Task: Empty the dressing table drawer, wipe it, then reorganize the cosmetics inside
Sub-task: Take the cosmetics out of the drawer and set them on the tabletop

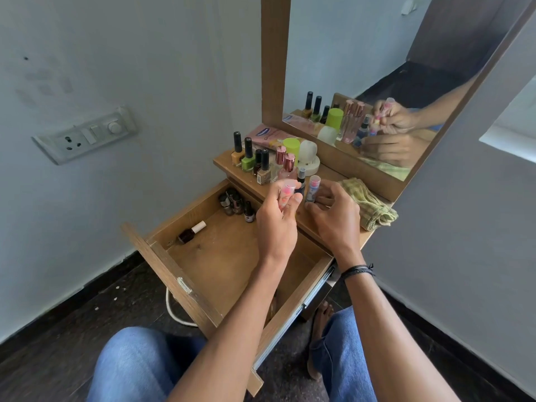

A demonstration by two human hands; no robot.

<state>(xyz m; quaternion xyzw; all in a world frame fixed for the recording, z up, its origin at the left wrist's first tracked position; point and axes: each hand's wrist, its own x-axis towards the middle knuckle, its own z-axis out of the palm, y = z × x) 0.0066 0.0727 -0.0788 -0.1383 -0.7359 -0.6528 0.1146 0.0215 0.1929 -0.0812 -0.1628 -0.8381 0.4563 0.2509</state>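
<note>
The wooden drawer (185,274) is pulled out below the dressing table top (237,175). Inside it, several small dark bottles (235,203) stand at the far corner and one dark bottle with a white cap (191,232) lies on its side. My left hand (277,219) holds a small pink tube (287,192) above the drawer's back edge. My right hand (333,216) pinches a small pale tube with a clear cap (313,188) standing on the table top. Nail polish bottles (249,158), pink-capped bottles (285,166), a green-capped container (291,146) and a pink cream tube (265,136) crowd the top.
A folded green-yellow cloth (368,207) lies on the table top to the right of my hands. The mirror (377,82) stands behind. A switch plate (84,134) sits on the left wall. My knees (136,364) and a white cable (174,311) are below the drawer.
</note>
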